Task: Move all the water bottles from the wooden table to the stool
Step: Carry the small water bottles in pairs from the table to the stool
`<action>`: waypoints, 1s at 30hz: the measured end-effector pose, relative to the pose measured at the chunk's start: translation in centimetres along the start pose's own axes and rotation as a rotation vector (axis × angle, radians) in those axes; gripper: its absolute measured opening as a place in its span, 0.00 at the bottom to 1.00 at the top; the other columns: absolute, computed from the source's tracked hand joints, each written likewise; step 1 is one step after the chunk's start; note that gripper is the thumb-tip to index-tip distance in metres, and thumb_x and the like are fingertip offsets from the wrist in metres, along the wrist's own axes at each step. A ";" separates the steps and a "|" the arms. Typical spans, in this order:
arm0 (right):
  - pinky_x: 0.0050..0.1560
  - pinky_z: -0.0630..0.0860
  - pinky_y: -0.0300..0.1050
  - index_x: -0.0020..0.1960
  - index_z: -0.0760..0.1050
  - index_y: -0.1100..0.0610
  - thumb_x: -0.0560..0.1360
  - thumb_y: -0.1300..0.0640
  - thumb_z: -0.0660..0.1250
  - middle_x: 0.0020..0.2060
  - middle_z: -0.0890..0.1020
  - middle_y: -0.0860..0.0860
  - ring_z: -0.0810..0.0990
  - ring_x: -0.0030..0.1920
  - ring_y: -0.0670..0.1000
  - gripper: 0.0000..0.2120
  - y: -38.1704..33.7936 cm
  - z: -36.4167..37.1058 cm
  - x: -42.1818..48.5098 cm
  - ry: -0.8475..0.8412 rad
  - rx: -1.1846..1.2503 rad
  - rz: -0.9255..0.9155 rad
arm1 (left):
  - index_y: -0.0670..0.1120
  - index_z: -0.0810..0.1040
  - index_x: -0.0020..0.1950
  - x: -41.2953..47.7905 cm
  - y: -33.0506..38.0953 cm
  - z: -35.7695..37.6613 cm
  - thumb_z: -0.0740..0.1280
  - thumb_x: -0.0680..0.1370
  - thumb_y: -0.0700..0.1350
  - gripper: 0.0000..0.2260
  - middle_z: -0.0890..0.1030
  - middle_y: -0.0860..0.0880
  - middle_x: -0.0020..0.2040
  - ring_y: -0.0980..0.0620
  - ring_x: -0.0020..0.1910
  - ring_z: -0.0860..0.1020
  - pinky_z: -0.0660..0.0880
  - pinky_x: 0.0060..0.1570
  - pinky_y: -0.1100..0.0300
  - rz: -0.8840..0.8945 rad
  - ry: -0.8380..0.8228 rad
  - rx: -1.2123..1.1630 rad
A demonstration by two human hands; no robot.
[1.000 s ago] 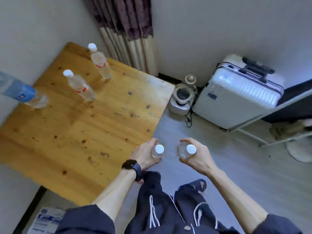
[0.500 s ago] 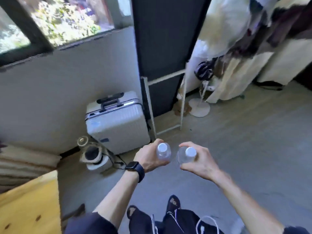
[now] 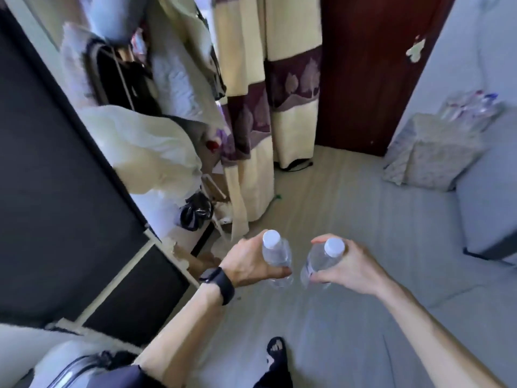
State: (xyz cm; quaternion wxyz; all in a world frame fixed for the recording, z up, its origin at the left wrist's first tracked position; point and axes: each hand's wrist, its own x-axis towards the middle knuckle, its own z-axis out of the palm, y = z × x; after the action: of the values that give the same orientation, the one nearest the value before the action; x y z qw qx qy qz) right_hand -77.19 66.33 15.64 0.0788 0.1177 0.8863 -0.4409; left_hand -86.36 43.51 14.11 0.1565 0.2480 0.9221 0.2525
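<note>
My left hand [image 3: 249,264] grips a clear water bottle [image 3: 275,252] with a white cap, held upright over the floor. Close beside it my right hand [image 3: 351,266] grips a second clear water bottle [image 3: 321,259], also white-capped and tilted slightly. At the far right stands a cloth-covered stool [image 3: 428,155] with several blurred bottles [image 3: 470,107] on top of it. The wooden table is out of view.
A dark panel with a white frame [image 3: 70,191] runs along the left. Cream and purple curtains [image 3: 268,93] hang ahead beside a dark red door [image 3: 369,65]. A grey suitcase [image 3: 56,368] sits at the bottom left. Grey floor [image 3: 349,205] stretches toward the stool.
The view has swung right, away from the wooden table and past the suitcase, to the curtains, door and stool. Both hands keep holding their bottles side by side.
</note>
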 end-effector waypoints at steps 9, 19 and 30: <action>0.41 0.77 0.34 0.52 0.76 0.40 0.56 0.49 0.82 0.41 0.82 0.40 0.81 0.41 0.39 0.27 3.7 -15.7 10.5 0.362 0.043 0.212 | 0.59 0.70 0.52 25.4 10.1 -3.4 0.73 0.63 0.69 0.25 0.81 0.59 0.45 0.53 0.45 0.80 0.78 0.46 0.55 0.285 -0.150 0.105; 0.43 0.79 0.45 0.48 0.70 0.46 0.54 0.46 0.78 0.35 0.83 0.43 0.82 0.39 0.45 0.26 14.1 -32.6 19.0 0.562 0.021 0.353 | 0.59 0.73 0.50 47.7 25.6 0.7 0.73 0.62 0.71 0.24 0.81 0.60 0.44 0.55 0.48 0.81 0.78 0.52 0.55 0.484 -0.304 0.115; 0.46 0.79 0.51 0.50 0.67 0.43 0.57 0.45 0.78 0.42 0.81 0.45 0.80 0.44 0.50 0.27 24.8 -53.2 32.1 0.470 -0.043 0.329 | 0.60 0.73 0.51 68.9 40.1 6.2 0.75 0.62 0.69 0.24 0.81 0.62 0.44 0.57 0.47 0.80 0.78 0.51 0.56 0.455 -0.275 0.070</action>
State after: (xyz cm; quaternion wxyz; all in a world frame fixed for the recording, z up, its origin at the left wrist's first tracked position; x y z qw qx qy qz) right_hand -102.98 127.82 20.72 -0.0557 0.3573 0.8583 -0.3642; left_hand -125.70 112.94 19.47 0.2111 0.4862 0.8208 0.2130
